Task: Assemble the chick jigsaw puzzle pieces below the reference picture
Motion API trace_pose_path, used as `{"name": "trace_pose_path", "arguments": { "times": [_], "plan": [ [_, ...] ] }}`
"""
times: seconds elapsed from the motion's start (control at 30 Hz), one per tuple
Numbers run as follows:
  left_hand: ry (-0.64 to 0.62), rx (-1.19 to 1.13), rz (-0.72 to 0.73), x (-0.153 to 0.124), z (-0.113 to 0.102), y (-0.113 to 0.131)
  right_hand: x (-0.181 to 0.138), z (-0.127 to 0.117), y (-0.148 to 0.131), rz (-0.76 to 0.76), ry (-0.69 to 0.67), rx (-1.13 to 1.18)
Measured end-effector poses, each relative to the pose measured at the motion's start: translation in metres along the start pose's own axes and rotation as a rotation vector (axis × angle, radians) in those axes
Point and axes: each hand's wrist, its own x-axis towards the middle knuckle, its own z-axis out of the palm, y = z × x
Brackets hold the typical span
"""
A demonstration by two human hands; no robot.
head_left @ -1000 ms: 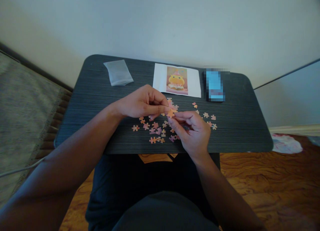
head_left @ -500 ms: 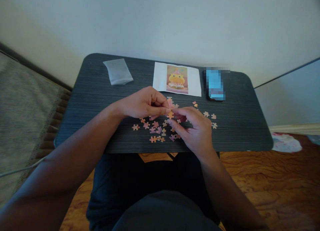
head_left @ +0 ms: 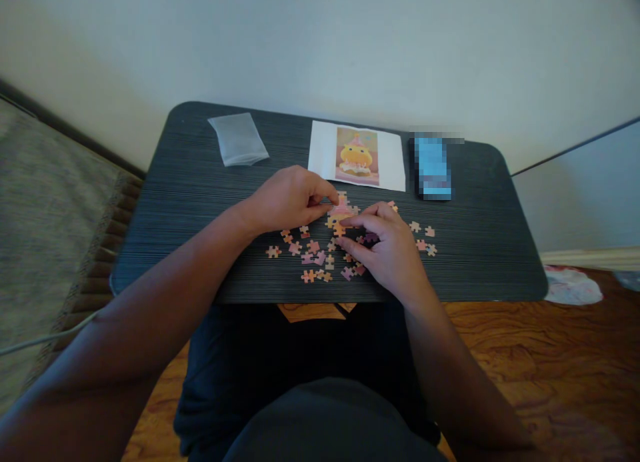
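Left hand: low over the middle of the counter, knuckles up, thumb and forefinger pinched together on the left edge of the joined pieces.
Right hand: just right of the left hand, thumb and forefinger closed on the orange puzzle piece; the other fingers curl over nearby pieces.
Orange puzzle piece: at the near edge of the joined pieces, touching them, down at the counter surface between the two hands.
Joined pieces: a small pink and orange cluster lying just in front of the reference picture.
Loose puzzle pieces: scattered singly on the counter, near both hands and out to the right.
Plastic bag: flat, far left of the counter.
Phone: blurred blue, right of the reference picture.
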Motion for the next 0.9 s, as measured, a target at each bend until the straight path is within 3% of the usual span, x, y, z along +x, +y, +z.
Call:
{"name": "trace_pose_path", "arguments": {
  "times": [0.37, 0.63, 0.9],
  "plan": [
    [-0.057, -0.010, -0.006, 0.000, -0.002, 0.005, 0.005, 0.007, 0.001, -0.005, -0.031, -0.040],
    [-0.078, 0.026, -0.005, 0.001, -0.002, 0.004, -0.005, -0.005, 0.003, 0.018, -0.008, 0.036],
    [-0.064, 0.120, 0.058, -0.002, 0.003, 0.002, -0.019, 0.002, 0.005, -0.123, -0.026, -0.143]
  ]
}}
